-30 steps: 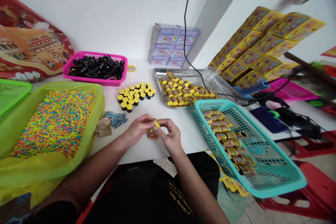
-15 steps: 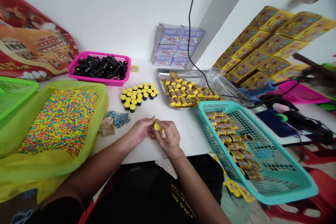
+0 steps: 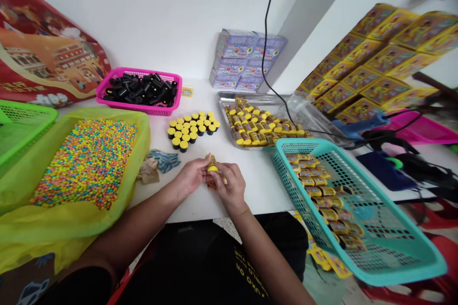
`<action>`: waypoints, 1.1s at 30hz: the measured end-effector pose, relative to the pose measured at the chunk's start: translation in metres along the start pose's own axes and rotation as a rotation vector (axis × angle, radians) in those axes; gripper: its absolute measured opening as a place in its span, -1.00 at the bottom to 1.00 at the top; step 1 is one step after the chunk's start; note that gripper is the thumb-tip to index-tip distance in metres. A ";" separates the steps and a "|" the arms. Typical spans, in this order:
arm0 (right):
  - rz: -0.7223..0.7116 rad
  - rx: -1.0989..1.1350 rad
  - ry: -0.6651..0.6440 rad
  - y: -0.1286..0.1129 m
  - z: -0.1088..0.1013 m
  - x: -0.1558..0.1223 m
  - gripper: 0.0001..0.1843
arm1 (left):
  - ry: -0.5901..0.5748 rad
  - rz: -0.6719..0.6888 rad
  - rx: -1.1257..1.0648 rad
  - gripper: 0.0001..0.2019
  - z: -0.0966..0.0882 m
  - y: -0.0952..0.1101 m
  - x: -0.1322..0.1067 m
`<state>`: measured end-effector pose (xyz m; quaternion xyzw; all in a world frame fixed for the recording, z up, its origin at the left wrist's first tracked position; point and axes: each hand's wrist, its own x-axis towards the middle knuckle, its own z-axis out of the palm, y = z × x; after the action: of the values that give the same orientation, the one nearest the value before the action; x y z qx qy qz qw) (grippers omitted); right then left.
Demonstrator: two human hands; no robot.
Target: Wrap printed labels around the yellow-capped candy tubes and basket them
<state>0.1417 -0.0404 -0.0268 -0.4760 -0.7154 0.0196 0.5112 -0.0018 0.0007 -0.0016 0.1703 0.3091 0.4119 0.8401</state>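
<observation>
Between my two hands is a small yellow-capped canister (image 3: 212, 167) with a printed yellow wrapper, partly covered by the fingers. My left hand (image 3: 193, 175) is closed round its left side. The fingers of my right hand (image 3: 232, 185) pinch it from the right. Under the hands, small orange-yellow printed pieces (image 3: 211, 184) show on the white table (image 3: 195, 207), too hidden to name. Just beyond stands a cluster of black canisters with yellow lids (image 3: 193, 129).
On the left are a candy-filled tub lined with yellow plastic (image 3: 143, 138), crumpled cloths (image 3: 162, 160) and a pink basket (image 3: 153, 110) of black canisters. To the right are a metal tray (image 3: 223, 97) and teal basket (image 3: 404, 221) with wrapped canisters. Purple boxes (image 3: 246, 59) and a hanging cable (image 3: 265, 43) stand behind.
The canister has turned in my fingers, showing its printed side above the yellow cap. The view has shifted slightly; both hands stay in nearly the same place.
</observation>
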 end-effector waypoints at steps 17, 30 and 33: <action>-0.229 -0.253 -0.013 0.004 -0.001 0.003 -0.63 | -0.063 -0.006 -0.002 -0.74 -0.002 -0.010 0.003; -0.080 -0.064 -0.059 0.008 0.008 0.002 -0.67 | -0.004 0.034 0.099 -0.67 -0.003 -0.006 0.002; -0.085 -0.039 -0.039 0.008 0.010 0.001 -0.71 | 0.014 0.010 0.103 -0.67 -0.003 -0.008 0.003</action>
<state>0.1398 -0.0303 -0.0350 -0.4546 -0.7450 -0.0067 0.4881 0.0019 -0.0018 -0.0094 0.2120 0.3349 0.4008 0.8260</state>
